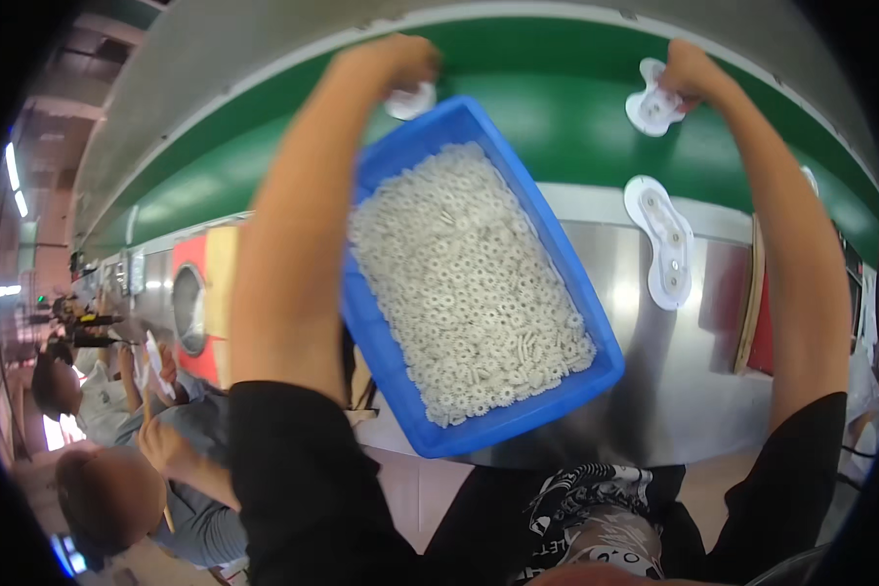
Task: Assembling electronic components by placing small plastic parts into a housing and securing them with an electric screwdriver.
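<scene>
Two hands are up at the far side of the bench, both w/ a white plastic part: the left hand [397, 61] is closed round a small white piece [412, 101] just past the far corner of the blue bin [391, 342], fingers curled over it so the piece mostly hides; the right hand [687, 70] pinches a flat white plate [652, 107] over the green belt [557, 117], thumb side tucked behind it. To do this well, I'd judge: keep each part gripped by its edge, lift clear of the bin rim, and don't drag a sleeve thru the heap. The bin is tilted across the steel ledge [654, 391], packed w/ small white ring-shaped gears [464, 283]. A second, longer white plate [666, 244] lies on the ledge edge, apart from the right hand. Room: long factory line, curved by the lens, strip lights at left, other seated workers [117, 459] lower left at their own stations.
</scene>
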Action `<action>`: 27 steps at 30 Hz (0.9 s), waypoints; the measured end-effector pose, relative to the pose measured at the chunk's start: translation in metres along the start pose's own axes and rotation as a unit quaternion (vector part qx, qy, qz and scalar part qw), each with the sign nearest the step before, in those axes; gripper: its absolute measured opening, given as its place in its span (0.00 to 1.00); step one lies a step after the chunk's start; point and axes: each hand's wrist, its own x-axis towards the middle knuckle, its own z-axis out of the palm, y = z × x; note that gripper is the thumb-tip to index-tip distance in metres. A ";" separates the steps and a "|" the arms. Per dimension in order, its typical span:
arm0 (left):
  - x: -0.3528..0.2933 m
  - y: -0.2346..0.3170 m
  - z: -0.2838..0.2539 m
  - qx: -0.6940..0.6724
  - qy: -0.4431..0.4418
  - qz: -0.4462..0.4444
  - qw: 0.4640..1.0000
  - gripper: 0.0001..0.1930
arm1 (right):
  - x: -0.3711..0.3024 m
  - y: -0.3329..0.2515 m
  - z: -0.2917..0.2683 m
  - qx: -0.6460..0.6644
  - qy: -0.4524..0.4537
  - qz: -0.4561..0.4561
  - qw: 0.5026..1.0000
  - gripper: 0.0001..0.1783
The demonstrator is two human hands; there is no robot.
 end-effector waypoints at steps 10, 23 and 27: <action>0.016 0.077 0.019 0.086 0.077 0.053 0.992 0.16 | -0.078 -0.086 0.052 -0.056 0.033 -0.016 0.998 0.31; -0.020 0.184 0.007 0.013 0.190 0.150 0.970 0.28 | -0.132 -0.014 0.012 0.013 0.104 -0.072 0.992 0.14; -0.087 0.236 -0.005 0.015 0.181 0.138 0.974 0.23 | -0.143 -0.005 0.001 0.001 0.076 -0.063 0.995 0.15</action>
